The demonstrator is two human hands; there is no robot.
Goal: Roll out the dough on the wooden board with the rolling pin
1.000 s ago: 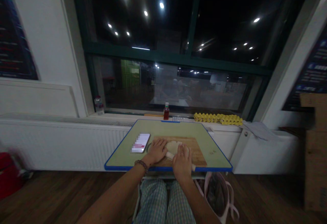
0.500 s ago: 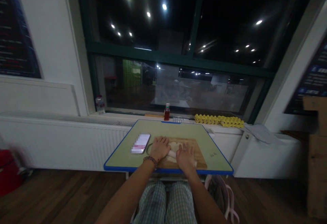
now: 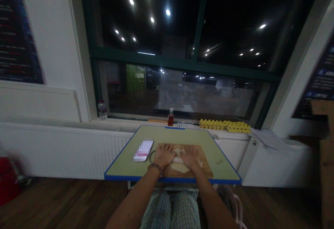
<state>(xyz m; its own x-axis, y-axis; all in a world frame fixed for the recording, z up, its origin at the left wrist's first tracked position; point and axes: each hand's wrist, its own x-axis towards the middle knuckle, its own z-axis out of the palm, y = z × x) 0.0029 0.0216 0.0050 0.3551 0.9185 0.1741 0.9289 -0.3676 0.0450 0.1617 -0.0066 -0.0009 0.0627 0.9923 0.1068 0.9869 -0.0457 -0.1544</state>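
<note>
A sheet of pale dough (image 3: pixel 179 167) lies on a wooden cutting board (image 3: pixel 207 168). Across the dough runs a light-coloured rolling pin (image 3: pixel 178 160), with only its middle showing between my hands. My left hand (image 3: pixel 164 155) presses on the pin's left part, palm down, fingers stretched forward and apart. On the right part, my right hand (image 3: pixel 191 157) lies palm down too, its fingers reaching forward over the dough and board. Both ends of the pin are hidden under the hands. A beaded bracelet (image 3: pixel 155 168) circles my left wrist.
The board rests on a small green table (image 3: pixel 125 163) with a blue edge. A phone (image 3: pixel 144 151) lies left of the board. Along the windowsill stand a bottle of red liquid (image 3: pixel 170 117), yellow egg trays (image 3: pixel 224 125) and a clear bottle (image 3: pixel 102 110). A radiator (image 3: pixel 65 149) runs behind.
My hands and the rolling pin have shifted forward over the dough, so more dough shows on the near side. The view has tilted slightly up.
</note>
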